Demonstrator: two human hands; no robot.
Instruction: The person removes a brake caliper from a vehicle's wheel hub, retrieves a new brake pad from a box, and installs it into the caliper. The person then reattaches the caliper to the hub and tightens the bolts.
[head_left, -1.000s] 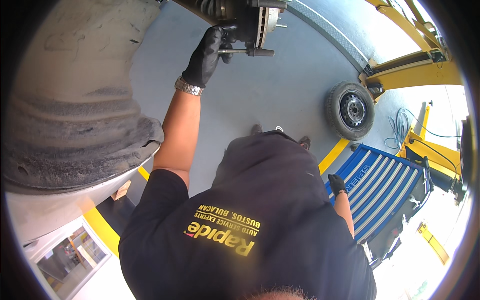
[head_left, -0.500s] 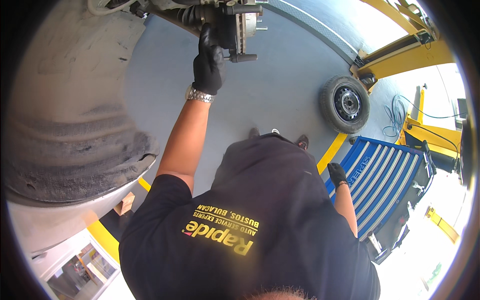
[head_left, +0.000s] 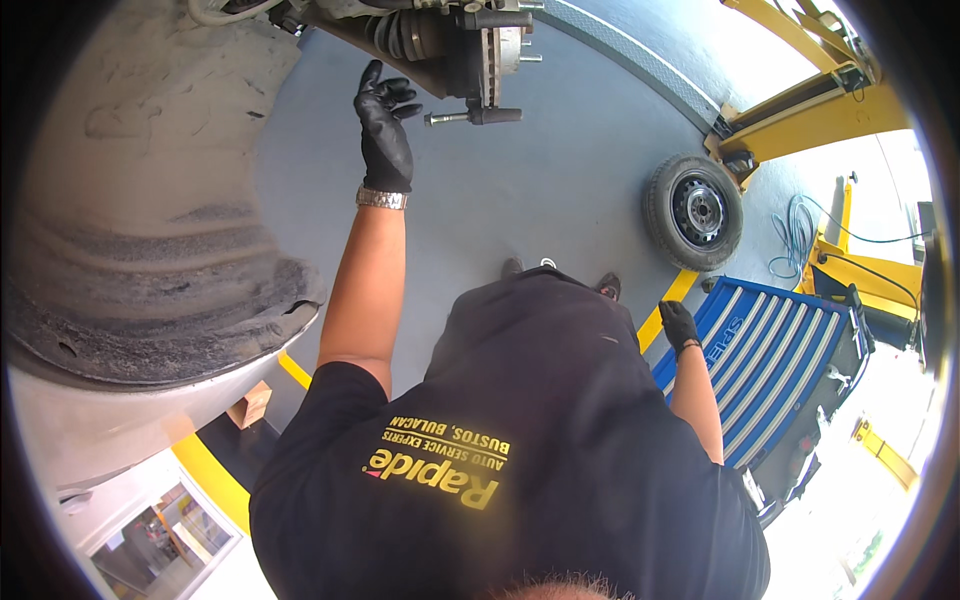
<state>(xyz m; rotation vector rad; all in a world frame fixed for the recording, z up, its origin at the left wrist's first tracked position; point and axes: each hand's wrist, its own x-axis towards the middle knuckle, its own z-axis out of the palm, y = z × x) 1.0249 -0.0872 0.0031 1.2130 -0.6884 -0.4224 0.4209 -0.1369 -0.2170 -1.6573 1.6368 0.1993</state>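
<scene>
My left hand (head_left: pixel 385 130), in a black glove, is raised at the far left with its fingers apart and nothing in them. It hovers just left of a silver bolt (head_left: pixel 447 119), not touching it. That bolt sticks out of a dark cylindrical sleeve (head_left: pixel 496 115) at the near end of the brake assembly. Above are the brake disc edge (head_left: pixel 490 72), wheel studs (head_left: pixel 530 58) and a ribbed rubber boot (head_left: pixel 398 38). My right hand (head_left: pixel 679 325), also gloved in black, hangs low beside a blue tool cabinet (head_left: pixel 765 355), fingers curled in; their inside is hidden.
A dusty wheel-arch liner (head_left: pixel 140 280) and pale body panel (head_left: pixel 150 420) fill the left side. On the right, a wheel with its tyre (head_left: pixel 694 212) stands near a yellow lift post (head_left: pixel 830 115). A blue hose (head_left: pixel 795 235) lies coiled behind the cabinet. A wooden block (head_left: pixel 250 405) sits lower left.
My left hand has come away from the bolt, moving left and slightly nearer, and its fingers have spread. The bolt now shows fully. My right hand has risen a little, still curled.
</scene>
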